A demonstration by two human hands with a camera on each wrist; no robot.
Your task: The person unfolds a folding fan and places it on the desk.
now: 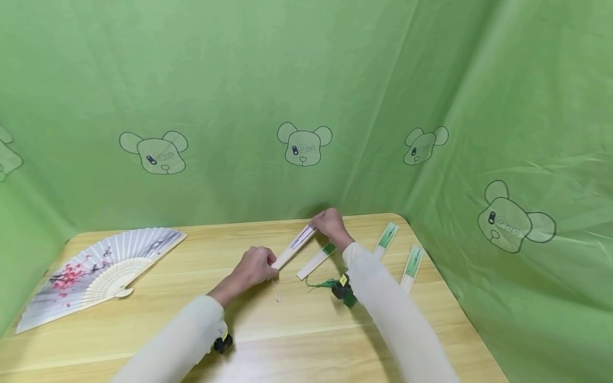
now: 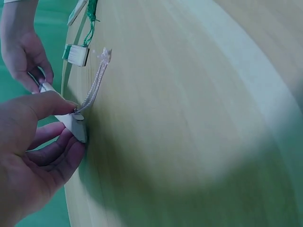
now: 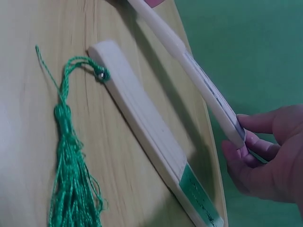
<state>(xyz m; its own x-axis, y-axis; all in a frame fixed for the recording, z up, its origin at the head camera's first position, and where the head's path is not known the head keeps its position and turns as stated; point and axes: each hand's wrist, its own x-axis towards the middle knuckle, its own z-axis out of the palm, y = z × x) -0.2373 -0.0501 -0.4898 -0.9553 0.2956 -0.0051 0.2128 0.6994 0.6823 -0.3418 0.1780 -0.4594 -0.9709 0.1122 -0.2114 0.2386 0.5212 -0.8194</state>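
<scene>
Both hands hold one folded fan [image 1: 297,246] with pale ribs and a white-and-purple leaf, near the back of the table. My left hand [image 1: 258,264] pinches its rib end between thumb and fingers. From that end hangs a thin pale cord loop [image 2: 96,85]. My right hand [image 1: 329,222] pinches the leaf end, seen closely in the right wrist view, where the fan is raised over its shadow. Just right of it lies a folded green fan [image 3: 147,125] with a green tassel [image 3: 71,165], partly below my right wrist in the head view.
An open fan [image 1: 102,268] with pink blossoms lies spread at the table's left. Two more folded green fans, one farther back [image 1: 386,238] and one by the right edge [image 1: 412,266], lie beyond my right forearm. Green curtains [image 1: 230,80] enclose the wooden table [image 1: 287,340].
</scene>
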